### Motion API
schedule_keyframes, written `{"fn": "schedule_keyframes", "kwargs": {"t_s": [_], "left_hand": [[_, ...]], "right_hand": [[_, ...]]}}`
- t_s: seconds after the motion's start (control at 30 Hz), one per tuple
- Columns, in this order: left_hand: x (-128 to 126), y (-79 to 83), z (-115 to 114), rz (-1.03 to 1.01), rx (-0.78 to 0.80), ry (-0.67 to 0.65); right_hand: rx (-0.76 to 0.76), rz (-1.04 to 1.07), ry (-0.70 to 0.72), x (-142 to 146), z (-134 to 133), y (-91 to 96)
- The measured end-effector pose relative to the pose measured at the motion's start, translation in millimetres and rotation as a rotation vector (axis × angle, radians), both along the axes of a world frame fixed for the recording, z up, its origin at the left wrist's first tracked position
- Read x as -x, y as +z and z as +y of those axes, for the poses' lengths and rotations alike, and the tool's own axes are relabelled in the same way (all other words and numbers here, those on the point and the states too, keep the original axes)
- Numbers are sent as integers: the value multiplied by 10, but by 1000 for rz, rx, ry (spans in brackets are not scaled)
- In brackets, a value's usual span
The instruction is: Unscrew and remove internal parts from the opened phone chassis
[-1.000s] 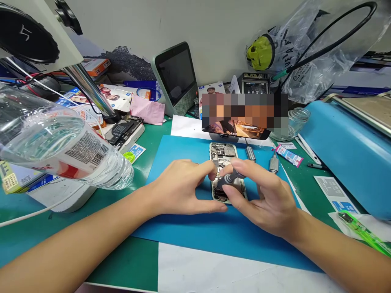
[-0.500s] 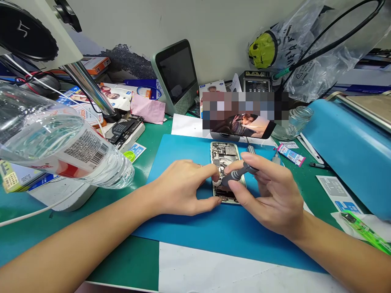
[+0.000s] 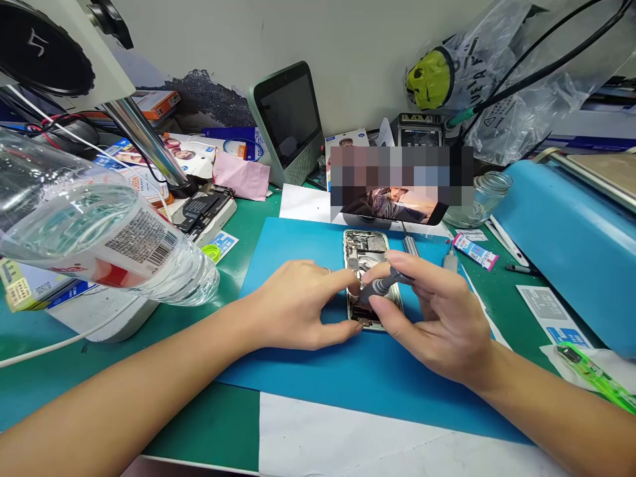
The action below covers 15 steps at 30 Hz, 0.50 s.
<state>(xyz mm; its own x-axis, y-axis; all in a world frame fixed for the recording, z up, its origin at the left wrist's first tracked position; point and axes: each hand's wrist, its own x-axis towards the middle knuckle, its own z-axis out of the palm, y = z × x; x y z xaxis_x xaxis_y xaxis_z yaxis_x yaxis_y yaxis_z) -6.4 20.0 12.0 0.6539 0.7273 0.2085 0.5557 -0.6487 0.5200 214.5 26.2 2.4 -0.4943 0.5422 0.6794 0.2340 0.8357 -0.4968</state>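
An opened phone (image 3: 368,250) with its inner parts bare lies on a blue mat (image 3: 308,371) in the middle of the desk. My left hand (image 3: 295,306) rests on the mat at the phone's left edge, fingers pressed against its frame. My right hand (image 3: 437,318) pinches a small grey screwdriver (image 3: 382,285), whose tip points down into the phone's middle. The lower half of the phone is hidden behind my fingers.
A clear water bottle (image 3: 94,232) lies on its side at the left. Two more screwdrivers (image 3: 410,245) lie right of the phone. A propped phone showing video (image 3: 392,202), a glass jar (image 3: 479,199), a small screen device (image 3: 291,122) and a blue-covered machine (image 3: 561,245) stand behind.
My right hand has shifted slightly with the screwdriver, its handle now tilted more to the right. My left hand has stayed at the phone's edge.
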Motion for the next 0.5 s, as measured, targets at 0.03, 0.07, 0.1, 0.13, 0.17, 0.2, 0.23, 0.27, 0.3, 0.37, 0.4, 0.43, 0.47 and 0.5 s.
{"fn": "schedule_keyframes", "kwargs": {"t_s": [0.03, 0.07, 0.1, 0.13, 0.17, 0.2, 0.23, 0.27, 0.3, 0.37, 0.4, 0.43, 0.47, 0.5], "left_hand": [[1, 0, 1, 0, -2, -5], [2, 1, 1, 1, -3, -11], [2, 2, -1, 2, -5, -18], [2, 4, -4, 4, -6, -24], [2, 4, -8, 6, -9, -28], [2, 4, -11, 8, -12, -31], [3, 3, -14, 8, -15, -34], [4, 1, -15, 7, -18, -37], [4, -1, -15, 5, -20, -39], [6, -5, -11, 1, -22, -43], [7, -7, -9, -1, -21, -43], [7, -8, -7, -2, -21, -42], [7, -9, -6, -3, -20, -40], [6, -9, -5, -4, -20, -38]], "right_hand": [[-11, -4, 5, 7, 2, 10], [-24, -6, 8, 13, 4, 21], [-36, -6, 10, 19, 8, 31], [-43, -6, 13, 23, 13, 41], [-47, -6, 18, 26, 18, 51], [-48, -10, 25, 30, 24, 59], [-49, -17, 31, 33, 29, 67], [-56, -23, 39, 36, 33, 73], [-62, -26, 43, 40, 35, 77], [-68, -22, 29, 49, 33, 82], [-66, -18, 19, 53, 30, 82], [-62, -12, 8, 56, 26, 81], [-59, -8, 0, 58, 22, 80], [-57, -7, -5, 58, 19, 78]]}}
